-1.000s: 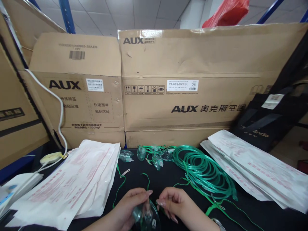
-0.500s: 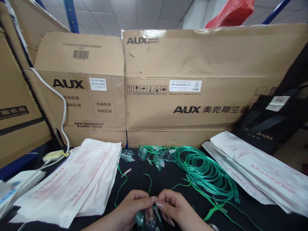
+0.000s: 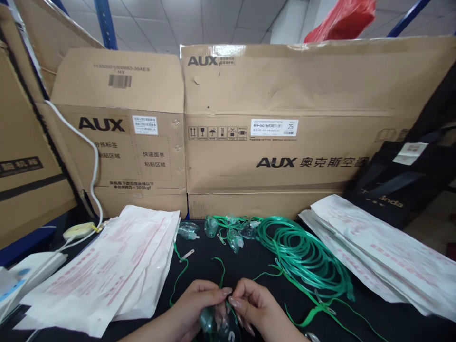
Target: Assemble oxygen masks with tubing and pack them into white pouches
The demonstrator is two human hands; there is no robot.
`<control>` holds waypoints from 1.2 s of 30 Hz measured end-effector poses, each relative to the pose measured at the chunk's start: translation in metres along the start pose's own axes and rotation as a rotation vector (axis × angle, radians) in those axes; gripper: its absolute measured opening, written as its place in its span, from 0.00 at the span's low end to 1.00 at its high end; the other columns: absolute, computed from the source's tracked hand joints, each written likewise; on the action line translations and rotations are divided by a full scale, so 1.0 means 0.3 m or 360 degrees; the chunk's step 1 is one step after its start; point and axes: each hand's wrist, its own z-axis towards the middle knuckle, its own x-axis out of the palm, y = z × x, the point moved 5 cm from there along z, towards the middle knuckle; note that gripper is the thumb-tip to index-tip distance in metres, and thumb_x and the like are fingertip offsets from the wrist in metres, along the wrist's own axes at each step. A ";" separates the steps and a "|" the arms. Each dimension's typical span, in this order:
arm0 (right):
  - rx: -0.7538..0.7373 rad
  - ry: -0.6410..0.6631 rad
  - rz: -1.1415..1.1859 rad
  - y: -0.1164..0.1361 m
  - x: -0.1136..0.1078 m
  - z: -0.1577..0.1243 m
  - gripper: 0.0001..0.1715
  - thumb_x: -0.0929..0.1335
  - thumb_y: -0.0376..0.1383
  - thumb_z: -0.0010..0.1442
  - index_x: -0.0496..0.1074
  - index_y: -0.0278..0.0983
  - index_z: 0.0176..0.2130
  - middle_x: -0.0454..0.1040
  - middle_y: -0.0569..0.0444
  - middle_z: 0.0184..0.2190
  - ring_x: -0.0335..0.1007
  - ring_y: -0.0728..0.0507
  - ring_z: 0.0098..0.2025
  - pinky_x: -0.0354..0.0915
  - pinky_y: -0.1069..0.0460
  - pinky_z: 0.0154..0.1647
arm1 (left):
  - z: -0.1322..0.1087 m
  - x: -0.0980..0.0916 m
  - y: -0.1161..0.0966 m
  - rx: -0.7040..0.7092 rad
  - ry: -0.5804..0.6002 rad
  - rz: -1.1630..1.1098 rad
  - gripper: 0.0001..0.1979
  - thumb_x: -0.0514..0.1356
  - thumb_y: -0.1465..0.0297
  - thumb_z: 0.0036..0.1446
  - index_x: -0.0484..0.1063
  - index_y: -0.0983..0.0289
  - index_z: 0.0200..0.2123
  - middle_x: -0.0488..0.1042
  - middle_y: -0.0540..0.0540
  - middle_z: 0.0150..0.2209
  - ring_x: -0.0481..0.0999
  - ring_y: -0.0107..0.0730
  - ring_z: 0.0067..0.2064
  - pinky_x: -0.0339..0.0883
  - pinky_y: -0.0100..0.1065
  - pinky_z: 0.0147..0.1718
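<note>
At the near edge of the table, my left hand [image 3: 204,304] is closed around a clear green oxygen mask [image 3: 217,325], its thumb and forefinger pinched at the mask's upper edge. My right hand [image 3: 251,306] is closed beside it, thumb against fingers, at what looks like a thin green strap running to the mask; the fingertips largely hide it. A narrow gap separates the two thumbs. A loose green strap end [image 3: 221,268] rises from behind my left hand. The lower part of the mask is cut off by the frame's bottom.
More clear masks [image 3: 235,240] lie at the back by the cardboard boxes [image 3: 270,190]. Coiled green tubing [image 3: 302,251] and green straps [image 3: 313,316] lie on the right. Printed white pouches are stacked at left [image 3: 107,275] and right [image 3: 388,251]. A power strip [image 3: 32,273] sits far left.
My right fingertips have drawn slightly away from my left thumb. More of the mask shows below the hands. A green strap end by my right forearm has shifted and shows more.
</note>
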 end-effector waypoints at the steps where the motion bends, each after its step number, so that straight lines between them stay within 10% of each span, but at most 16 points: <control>1: -0.0006 -0.0005 -0.0005 0.000 0.000 0.001 0.24 0.68 0.53 0.47 0.60 0.36 0.23 0.57 0.65 0.13 0.47 0.56 0.14 0.43 0.58 0.14 | 0.000 0.000 0.000 -0.0002 -0.0002 0.0002 0.15 0.67 0.64 0.40 0.72 0.68 0.12 0.69 0.51 0.11 0.64 0.23 0.15 0.55 0.26 0.18; 25: -0.0009 -0.0242 0.0033 -0.009 -0.018 0.011 0.24 0.71 0.51 0.42 0.64 0.35 0.22 0.68 0.58 0.17 0.63 0.51 0.20 0.59 0.55 0.24 | 0.007 0.011 -0.002 0.0062 -0.0015 0.0007 0.16 0.67 0.62 0.36 0.70 0.68 0.11 0.69 0.51 0.11 0.66 0.24 0.16 0.55 0.26 0.19; 36: -0.0547 -0.0127 -0.0973 0.090 0.020 -0.058 0.07 0.64 0.34 0.56 0.66 0.38 0.39 0.72 0.53 0.34 0.68 0.47 0.36 0.63 0.54 0.38 | 0.010 -0.001 0.004 0.0073 -0.0081 0.0112 0.16 0.67 0.62 0.36 0.71 0.68 0.11 0.68 0.50 0.11 0.65 0.23 0.17 0.54 0.26 0.21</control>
